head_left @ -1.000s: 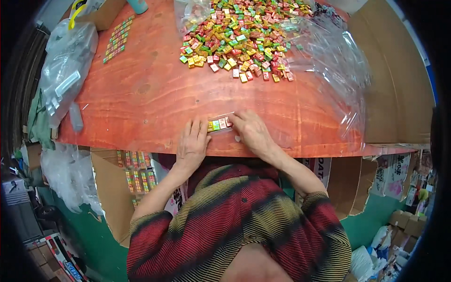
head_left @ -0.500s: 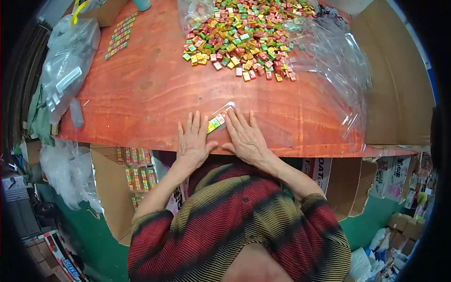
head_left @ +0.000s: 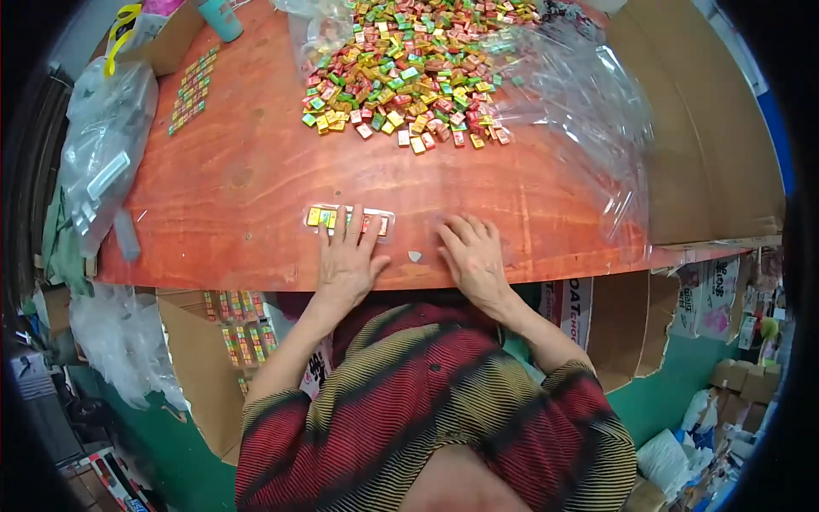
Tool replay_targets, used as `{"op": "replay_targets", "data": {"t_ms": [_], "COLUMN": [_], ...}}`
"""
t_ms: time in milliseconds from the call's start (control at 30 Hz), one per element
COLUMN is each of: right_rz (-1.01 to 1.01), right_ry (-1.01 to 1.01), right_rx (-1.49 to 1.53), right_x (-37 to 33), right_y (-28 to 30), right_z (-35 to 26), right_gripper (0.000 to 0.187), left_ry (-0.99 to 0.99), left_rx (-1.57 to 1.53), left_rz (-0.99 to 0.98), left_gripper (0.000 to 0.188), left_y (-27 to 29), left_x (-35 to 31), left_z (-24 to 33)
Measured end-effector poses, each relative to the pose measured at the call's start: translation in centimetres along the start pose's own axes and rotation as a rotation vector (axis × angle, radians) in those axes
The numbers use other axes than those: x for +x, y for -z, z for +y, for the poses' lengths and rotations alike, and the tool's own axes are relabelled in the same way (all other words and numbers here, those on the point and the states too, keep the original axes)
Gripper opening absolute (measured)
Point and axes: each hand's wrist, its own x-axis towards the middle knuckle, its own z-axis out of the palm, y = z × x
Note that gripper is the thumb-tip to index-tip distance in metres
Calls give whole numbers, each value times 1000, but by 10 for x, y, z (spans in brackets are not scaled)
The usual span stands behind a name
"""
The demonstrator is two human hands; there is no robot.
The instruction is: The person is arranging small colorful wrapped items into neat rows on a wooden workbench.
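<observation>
Near the table's front edge lies a clear plastic tray [head_left: 392,217] with a row of small yellow, green and red blocks [head_left: 322,218] in it. My left hand [head_left: 345,266] rests flat, its fingers stretched across the tray and hiding the middle blocks. To the right, my right hand [head_left: 476,263] is over the red table, apart from the tray. Its fingers are loosely bent and apart, slightly blurred, and nothing shows in them. A small pale scrap [head_left: 415,256] lies between the two hands.
At the back is a big heap of coloured blocks [head_left: 409,77], flanked by clear plastic trays [head_left: 580,111]. More blocks stand in rows [head_left: 194,90] at back left, near a plastic bag [head_left: 107,145] and a cup [head_left: 222,19]. An open carton [head_left: 196,367] with filled trays sits below the edge.
The filled tray has turned from slanted to nearly level and sits further left under my left hand. My right hand has come off it and moved right. The view has shifted slightly.
</observation>
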Motion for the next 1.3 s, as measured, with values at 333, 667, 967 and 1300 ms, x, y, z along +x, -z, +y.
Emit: {"op": "replay_targets", "data": {"t_ms": [333,667,967,1300], "right_rz": [67,227,135,-111], "right_ry": [159,149,165,-66], "right_rx": [189,-92,86,45], "right_x": [34,141,90,18], "right_y": [-29,-68,-40,-14], "right_z": [9,51,58,27], "right_gripper": [39,14,23,28], "left_ry": [274,-30,-78,89], "left_rx": [188,-80,-245,-227], "left_rz": [81,272,137,243], "left_gripper": [54,44,50,47], "left_y": [10,-42,-30,-12], "left_x": [-2,137,100,86], "left_z": [-74,-26,-1,-11]}}
